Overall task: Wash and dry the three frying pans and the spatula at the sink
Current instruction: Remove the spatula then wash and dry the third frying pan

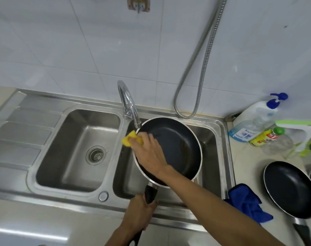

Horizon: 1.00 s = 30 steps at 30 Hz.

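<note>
Over the right basin (210, 139) of the steel double sink, the large frying pan (177, 144) is held up at a tilt, its dark inside facing upward and its black handle (150, 192) pointing back toward the person. The left hand (139, 210) has a full grip on that handle, fingers wrapped round it just above the sink's front edge, so the pan's bowl sits beyond the hand, out over the basin. The right hand (149, 150) reaches across the pan from the near right, its forearm crossing the near rim. Its grip is closed on a yellow sponge (129, 139), which is pressed at the pan's far-left rim and pokes out past the edge. The tip of the chrome faucet (128, 100) comes down just beside that same rim, close to the sponge.

The left basin (76, 139) shows its drain strainer. On the counter (245, 166) to the right lies a second frying pan (291, 189), well apart from the one being held, handle toward the front. A blue cloth (245, 201) is bunched between the sink's edge and that pan. Soap bottles (257, 119) stand in the back corner
</note>
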### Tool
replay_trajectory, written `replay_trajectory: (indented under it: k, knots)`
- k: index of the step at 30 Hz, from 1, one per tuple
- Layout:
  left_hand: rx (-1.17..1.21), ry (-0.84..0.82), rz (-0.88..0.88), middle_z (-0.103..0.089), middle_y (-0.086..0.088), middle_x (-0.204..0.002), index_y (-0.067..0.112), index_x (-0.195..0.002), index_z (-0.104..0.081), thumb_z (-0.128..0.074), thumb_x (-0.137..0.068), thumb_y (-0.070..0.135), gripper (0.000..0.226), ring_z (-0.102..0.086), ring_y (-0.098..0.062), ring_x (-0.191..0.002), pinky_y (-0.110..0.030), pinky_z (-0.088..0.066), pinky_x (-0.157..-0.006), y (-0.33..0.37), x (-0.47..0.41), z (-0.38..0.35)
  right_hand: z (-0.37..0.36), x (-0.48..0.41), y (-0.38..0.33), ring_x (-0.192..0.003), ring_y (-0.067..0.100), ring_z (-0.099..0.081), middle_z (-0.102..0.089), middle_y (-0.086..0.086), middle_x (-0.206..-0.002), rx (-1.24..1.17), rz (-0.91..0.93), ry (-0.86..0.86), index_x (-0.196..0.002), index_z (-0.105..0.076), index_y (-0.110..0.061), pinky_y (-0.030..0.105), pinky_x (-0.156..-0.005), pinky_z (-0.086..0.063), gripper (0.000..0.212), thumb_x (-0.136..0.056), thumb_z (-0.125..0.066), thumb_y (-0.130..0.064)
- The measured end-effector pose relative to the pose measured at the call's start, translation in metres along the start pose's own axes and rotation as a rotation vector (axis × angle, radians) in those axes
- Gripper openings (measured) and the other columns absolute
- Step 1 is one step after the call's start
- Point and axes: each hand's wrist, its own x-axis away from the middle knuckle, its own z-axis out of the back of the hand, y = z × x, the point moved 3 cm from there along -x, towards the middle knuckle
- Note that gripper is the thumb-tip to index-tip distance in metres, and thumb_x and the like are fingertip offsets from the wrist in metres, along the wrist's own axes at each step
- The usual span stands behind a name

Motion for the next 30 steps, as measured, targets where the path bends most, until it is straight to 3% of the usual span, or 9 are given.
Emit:
replay_trajectory:
  k: [3, 8, 10, 14, 17, 21, 23, 25, 30]
  knots:
    - [-0.035, 0.011, 0.003, -0.056, 0.003, -0.057, 0.016, -0.065, -0.051, -0.07, -0.087, 0.035, 0.034, -0.052, -0.008, -0.047, -0.02, -0.037, -0.048, -0.003, 0.008, -0.006, -0.004, -0.04, 0.034, -0.089, 0.034, -0.05, -0.053, 0.016, -0.114, 0.121, -0.136, 0.07, -0.127, -0.054, -0.018, 0.043, -0.067, -0.043, 0.036, -0.091, -0.051, -0.011]
    - [0.114, 0.0, 0.091, -0.061, 0.005, -0.059, 0.018, -0.074, -0.062, -0.072, -0.082, 0.041, 0.026, -0.058, -0.012, -0.049, -0.026, -0.044, -0.052, -0.014, 0.016, -0.008, 0.0, -0.035, 0.144, -0.098, 0.042, -0.055, -0.053, 0.024, -0.116, 0.156, -0.566, -0.07, -0.127, -0.052, -0.013, 0.048, -0.077, -0.052, 0.038, -0.09, -0.051, -0.006]
    - [0.11, 0.004, 0.098, -0.061, 0.006, -0.06, 0.017, -0.077, -0.064, -0.072, -0.082, 0.044, 0.028, -0.058, -0.011, -0.051, -0.027, -0.046, -0.055, -0.022, 0.016, -0.002, 0.002, -0.011, 0.169, -0.104, 0.043, -0.053, -0.049, 0.025, -0.121, 0.138, -0.654, -0.116, -0.13, -0.048, -0.013, 0.049, -0.08, -0.051, 0.039, -0.091, -0.051, -0.007]
    - [0.178, 0.021, 0.112, -0.058, -0.002, -0.053, 0.011, -0.076, -0.056, -0.07, -0.085, 0.035, 0.029, -0.052, -0.017, -0.041, -0.03, -0.044, -0.047, -0.023, 0.012, 0.007, 0.0, 0.052, 0.157, -0.094, 0.041, -0.056, -0.051, 0.022, -0.112, 0.215, -0.622, -0.16, -0.12, -0.053, -0.01, 0.046, -0.067, -0.053, 0.035, -0.087, -0.064, -0.009]
    - [0.23, 0.029, 0.129, -0.053, -0.009, -0.046, 0.01, -0.071, -0.052, -0.068, -0.091, 0.024, 0.03, -0.046, -0.022, -0.034, -0.028, -0.04, -0.039, -0.019, 0.006, 0.01, -0.002, 0.089, 0.118, -0.083, 0.039, -0.059, -0.06, 0.019, -0.098, 0.281, -0.485, -0.254, -0.103, -0.063, -0.011, 0.044, -0.067, -0.054, 0.035, -0.07, -0.074, -0.008]
    - [0.184, 0.002, 0.104, -0.052, -0.007, -0.041, 0.011, -0.06, -0.049, -0.067, -0.092, 0.024, 0.039, -0.047, -0.021, -0.031, -0.028, -0.041, -0.041, -0.016, 0.003, 0.006, -0.002, 0.091, 0.049, -0.101, 0.036, -0.062, -0.066, 0.008, -0.107, -0.065, -0.355, -0.532, -0.106, -0.062, -0.024, 0.038, -0.081, -0.05, 0.02, -0.086, -0.063, -0.026]
    - [0.179, -0.033, 0.101, -0.054, -0.008, -0.043, 0.012, -0.061, -0.051, -0.066, -0.091, 0.025, 0.036, -0.048, -0.022, -0.033, -0.031, -0.042, -0.043, -0.013, 0.006, 0.002, -0.002, 0.064, 0.017, -0.102, 0.034, -0.061, -0.064, 0.007, -0.106, -0.234, -0.28, -0.49, -0.102, -0.061, -0.026, 0.04, -0.079, -0.05, 0.013, -0.092, -0.058, -0.032]
    - [0.203, -0.058, 0.094, -0.054, -0.008, -0.046, 0.012, -0.069, -0.053, -0.066, -0.091, 0.028, 0.03, -0.049, -0.024, -0.036, -0.031, -0.043, -0.043, -0.009, 0.012, -0.002, -0.01, 0.03, 0.004, -0.102, 0.036, -0.057, -0.057, 0.008, -0.109, -0.23, -0.217, -0.434, -0.105, -0.057, -0.025, 0.042, -0.075, -0.048, 0.011, -0.094, -0.056, -0.027]
    - [0.236, -0.046, 0.079, -0.055, -0.006, -0.049, 0.012, -0.077, -0.053, -0.07, -0.092, 0.032, 0.03, -0.05, -0.022, -0.038, -0.026, -0.04, -0.04, -0.011, 0.025, 0.002, -0.015, -0.02, 0.073, -0.114, 0.038, -0.052, -0.051, 0.011, -0.128, 0.079, -0.406, -0.382, -0.131, -0.051, -0.025, 0.046, -0.086, -0.05, 0.043, -0.09, -0.059, -0.017]
